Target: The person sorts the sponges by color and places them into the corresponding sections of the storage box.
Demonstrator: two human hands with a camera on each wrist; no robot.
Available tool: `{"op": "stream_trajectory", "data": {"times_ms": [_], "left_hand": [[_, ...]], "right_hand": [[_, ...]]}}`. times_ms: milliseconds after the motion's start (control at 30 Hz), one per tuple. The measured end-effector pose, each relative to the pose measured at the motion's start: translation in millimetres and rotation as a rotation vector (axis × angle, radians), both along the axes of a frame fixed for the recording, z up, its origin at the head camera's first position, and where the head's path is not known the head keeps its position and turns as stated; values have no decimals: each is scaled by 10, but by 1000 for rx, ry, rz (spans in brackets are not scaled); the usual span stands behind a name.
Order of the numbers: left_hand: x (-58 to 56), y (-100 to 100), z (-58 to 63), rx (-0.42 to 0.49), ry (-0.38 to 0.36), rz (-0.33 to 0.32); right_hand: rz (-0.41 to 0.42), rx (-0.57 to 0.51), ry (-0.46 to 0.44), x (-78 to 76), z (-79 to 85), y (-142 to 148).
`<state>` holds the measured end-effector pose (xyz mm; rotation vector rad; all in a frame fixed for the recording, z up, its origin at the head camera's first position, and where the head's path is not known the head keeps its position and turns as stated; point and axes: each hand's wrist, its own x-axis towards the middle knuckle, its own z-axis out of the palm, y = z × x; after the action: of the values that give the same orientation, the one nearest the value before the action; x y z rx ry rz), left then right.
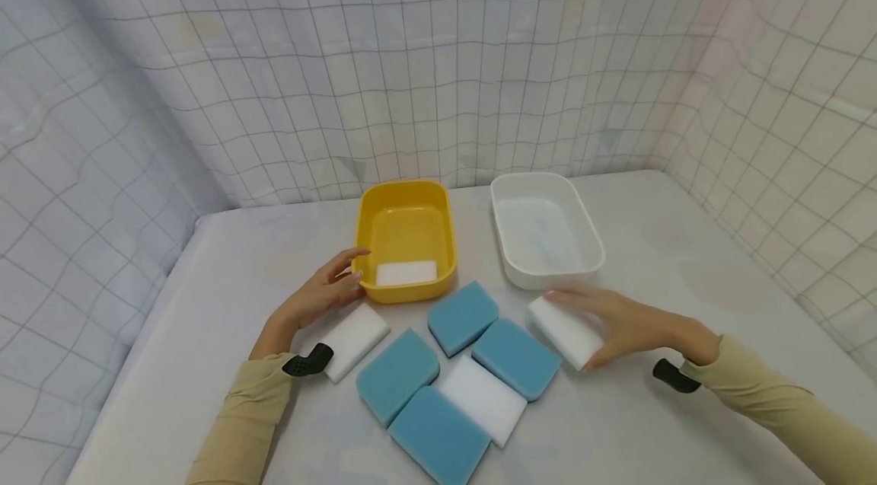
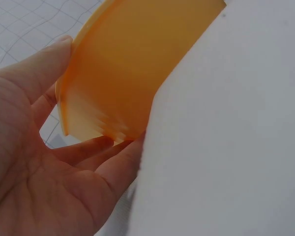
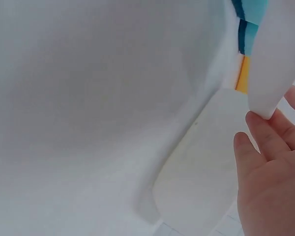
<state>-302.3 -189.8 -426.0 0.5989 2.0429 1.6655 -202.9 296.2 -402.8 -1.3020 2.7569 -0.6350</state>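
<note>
At the near left corner of a yellow tub, my left hand holds the rim and wall, thumb and fingers spread around the corner in the left wrist view. A white sponge lies inside that tub. My right hand grips another white sponge by its ends, tilted just in front of a white tub. In the right wrist view, fingertips press the lower end of this sponge. The right thumb is hidden there.
Several blue sponges lie in a loose cluster at the front middle, around a white sponge. One more white sponge lies beside my left wrist. Gridded white cloth hangs behind and at both sides of the table.
</note>
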Motion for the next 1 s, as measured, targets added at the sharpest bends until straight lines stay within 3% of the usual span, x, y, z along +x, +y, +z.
{"op": "stream_trajectory", "data": {"times_ms": [333, 500, 633, 1000], "left_hand": [[-22, 11, -33, -3, -8, -1], [-40, 22, -33, 11, -6, 0], [-16, -7, -10, 8, -6, 5], [-1, -5, 3, 1, -11, 18]], "right_hand": [[70, -9, 42, 84, 187, -91], [43, 44, 28, 55, 336, -204], [40, 46, -2, -29, 412, -322], [79, 47, 19, -385, 539, -537]]}}
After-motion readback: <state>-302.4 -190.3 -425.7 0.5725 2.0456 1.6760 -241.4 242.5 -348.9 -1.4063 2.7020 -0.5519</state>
